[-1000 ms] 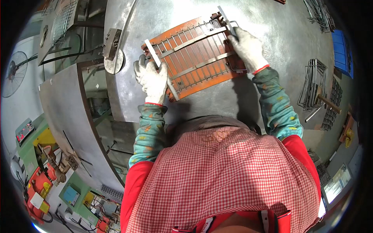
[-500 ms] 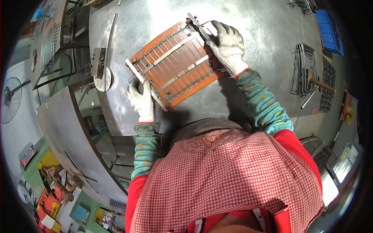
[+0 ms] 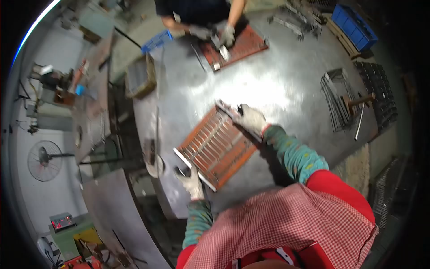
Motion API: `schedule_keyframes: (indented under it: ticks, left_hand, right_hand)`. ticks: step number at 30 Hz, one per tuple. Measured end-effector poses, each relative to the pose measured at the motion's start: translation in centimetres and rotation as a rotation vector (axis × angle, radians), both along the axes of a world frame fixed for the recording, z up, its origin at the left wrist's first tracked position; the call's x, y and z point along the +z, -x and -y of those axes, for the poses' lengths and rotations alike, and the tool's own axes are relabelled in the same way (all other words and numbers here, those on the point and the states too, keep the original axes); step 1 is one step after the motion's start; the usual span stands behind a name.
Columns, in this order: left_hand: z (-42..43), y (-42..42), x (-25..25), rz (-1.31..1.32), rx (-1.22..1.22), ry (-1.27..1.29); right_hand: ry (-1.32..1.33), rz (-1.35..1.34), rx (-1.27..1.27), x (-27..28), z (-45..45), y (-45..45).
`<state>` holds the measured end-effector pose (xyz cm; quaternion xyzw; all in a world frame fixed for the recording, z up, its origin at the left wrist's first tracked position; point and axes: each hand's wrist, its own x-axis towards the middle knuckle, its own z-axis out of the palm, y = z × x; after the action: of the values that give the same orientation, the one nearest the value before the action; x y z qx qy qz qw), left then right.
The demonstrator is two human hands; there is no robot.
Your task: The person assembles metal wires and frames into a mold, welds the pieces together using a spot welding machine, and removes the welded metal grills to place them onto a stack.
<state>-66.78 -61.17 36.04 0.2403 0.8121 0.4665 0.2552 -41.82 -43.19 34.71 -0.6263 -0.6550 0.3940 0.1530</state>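
In front of me an orange fixture board [image 3: 245, 156] lies tilted on the metal table, with a grid of thin metal wires [image 3: 204, 142] across it and a metal bar along each end. My left hand [image 3: 191, 184], in a white glove with dark fingertips, grips the near-left end, its thumb by the pale end bar [image 3: 182, 158]. At the far-right end my right hand [image 3: 251, 120], gloved the same way, is closed on the dark end bar [image 3: 228, 110]. Motion blur softens the fingers and wires.
Across the metal table [image 3: 286, 148] a co-worker's gloved hands [image 3: 227, 36] work over another orange board [image 3: 246, 47]. Bent wire frames [image 3: 333, 101] and a hammer [image 3: 362, 102] lie at the right. A blue crate [image 3: 354, 28] stands at the far right corner, a fan [image 3: 45, 159] at the left.
The view has swung up, bringing the co-worker and far table side into sight. The board appears lower and more steeply angled, with both my hands still at its ends.
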Motion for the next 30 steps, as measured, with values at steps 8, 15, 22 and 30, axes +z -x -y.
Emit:
schedule_keyframes:
  ticks: [8, 15, 22, 30]
  left_hand:
    - [0.0, 3.5, -2.4, -0.122, -0.146, 0.115]
    - [-0.7, 3.4, 0.0, 0.039, -0.141, 0.28]
    - [-0.4, 4.3, -2.3, -0.073, -0.172, 0.153]
    - [0.6, 2.7, 0.5, 0.064, -0.173, 0.279]
  right_hand:
    - [0.193, -0.102, -0.044, -0.4, 3.5, -2.6]
    - [0.242, -0.164, -0.06, -1.6, 4.6, -3.6]
    - [0.195, -0.294, -0.084, -2.8, 4.4, -3.5]
    - [0.221, -0.27, -0.098, -1.5, 5.5, -3.9]
